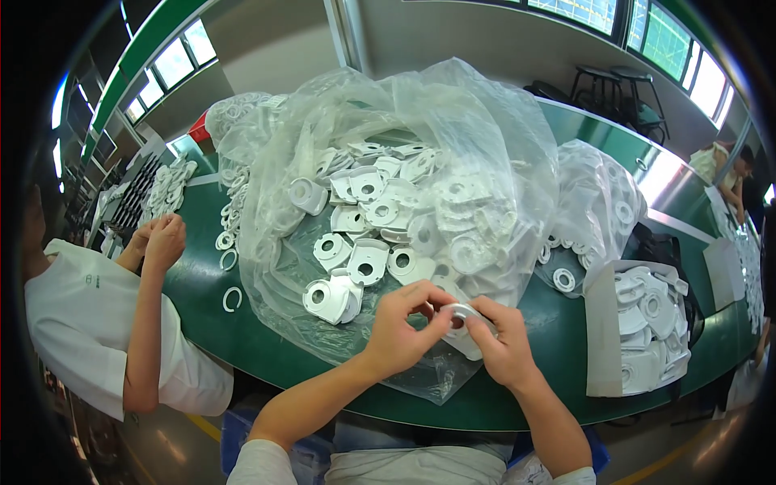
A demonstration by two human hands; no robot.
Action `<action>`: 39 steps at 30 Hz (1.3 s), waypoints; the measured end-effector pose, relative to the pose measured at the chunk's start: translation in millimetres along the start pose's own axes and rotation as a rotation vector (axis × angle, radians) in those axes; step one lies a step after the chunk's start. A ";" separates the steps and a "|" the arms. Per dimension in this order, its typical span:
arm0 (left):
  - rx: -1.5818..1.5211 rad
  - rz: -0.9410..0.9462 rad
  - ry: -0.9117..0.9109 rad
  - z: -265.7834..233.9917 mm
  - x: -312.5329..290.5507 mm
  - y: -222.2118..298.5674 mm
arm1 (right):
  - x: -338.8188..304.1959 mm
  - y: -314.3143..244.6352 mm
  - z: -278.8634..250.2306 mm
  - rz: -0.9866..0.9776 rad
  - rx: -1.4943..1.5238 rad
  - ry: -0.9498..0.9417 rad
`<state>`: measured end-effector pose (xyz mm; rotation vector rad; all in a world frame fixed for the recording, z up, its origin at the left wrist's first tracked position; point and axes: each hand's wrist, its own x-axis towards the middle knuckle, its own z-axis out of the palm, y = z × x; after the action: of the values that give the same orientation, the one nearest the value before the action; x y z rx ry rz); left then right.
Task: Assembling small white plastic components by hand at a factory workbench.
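Just in front of the open plastic bag, my left hand (pixel 402 330) and my right hand (pixel 508 341) hold one white plastic housing (pixel 466 347) between them. Thumbs and fingertips of both hands press around its round, holed end. My fingers cover part of that end, so I cannot tell whether a separate ring sits on it. Beyond my hands, the large clear plastic bag (pixel 271 267) lies spread over the table, full of similar white housings (pixel 368 263) with round holes. A small stack of them (pixel 330 301) lies left of my left hand.
A carton (pixel 600 343) of white parts stands at the right, beside a smaller bag (pixel 602 190) with white rings. A loose open ring (pixel 232 300) lies on the green table (pixel 267 356) at the left. A co-worker (pixel 121 315) sits at the left, hands raised together.
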<state>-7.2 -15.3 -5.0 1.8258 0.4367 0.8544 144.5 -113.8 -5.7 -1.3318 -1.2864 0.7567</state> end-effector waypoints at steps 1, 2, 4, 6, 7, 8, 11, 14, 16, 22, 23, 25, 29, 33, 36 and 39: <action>-0.115 -0.105 0.065 0.5 -0.6 -4.6 | -0.6 -2.9 0.6 0.000 0.001 -0.002; -0.114 -0.105 0.067 0.0 -0.7 -7.1 | -1.9 -8.7 1.0 0.047 0.089 -0.080; -0.222 -0.173 0.126 -1.8 0.4 -9.1 | -2.2 -11.8 1.1 0.092 0.177 -0.159; -0.217 -0.206 0.071 -5.4 1.9 -3.7 | -2.0 -10.5 -1.1 0.183 0.326 -0.208; -0.125 -0.156 0.020 -5.6 1.6 -0.6 | -1.2 -8.7 -0.3 0.181 0.325 -0.209; -0.032 -0.106 -0.031 -6.1 2.4 4.9 | -0.3 -5.8 0.9 0.178 0.347 -0.162; 0.016 -0.121 -0.121 -5.4 4.4 12.3 | 0.2 -7.2 -3.5 0.173 0.387 -0.121; -0.091 -0.106 -0.113 -10.2 4.9 4.0 | 1.4 -8.0 -1.7 0.179 0.431 -0.119; -0.131 -0.122 -0.099 -12.2 5.4 -0.1 | 1.5 -6.8 -1.4 0.185 0.446 -0.103; -0.208 -0.199 -0.088 -14.9 4.0 -4.8 | -1.2 -6.5 -3.5 0.181 0.343 -0.169; -0.243 -0.218 -0.099 -14.7 3.3 -6.0 | -1.1 -9.3 -2.8 0.221 0.342 -0.143; -0.300 -0.219 -0.111 -12.1 2.7 0.6 | -0.2 -9.7 -3.1 0.261 0.342 -0.116; -0.436 -0.205 -0.140 -7.2 -1.7 2.0 | 0.1 -9.7 -1.7 0.270 0.345 -0.011; -0.494 -0.238 -0.129 -5.8 -2.6 1.8 | -1.8 -8.1 3.3 0.208 0.293 0.039; -0.431 -0.217 -0.144 1.2 3.7 -7.8 | -3.3 2.6 -3.4 0.176 0.226 0.069; -0.269 -0.195 -0.076 -4.2 3.9 2.6 | -2.6 2.6 -5.7 -0.020 0.002 0.036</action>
<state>-7.8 -11.1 -0.3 1.5352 0.4226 0.6726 149.9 -117.4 -7.5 -1.3236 -1.2678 0.7172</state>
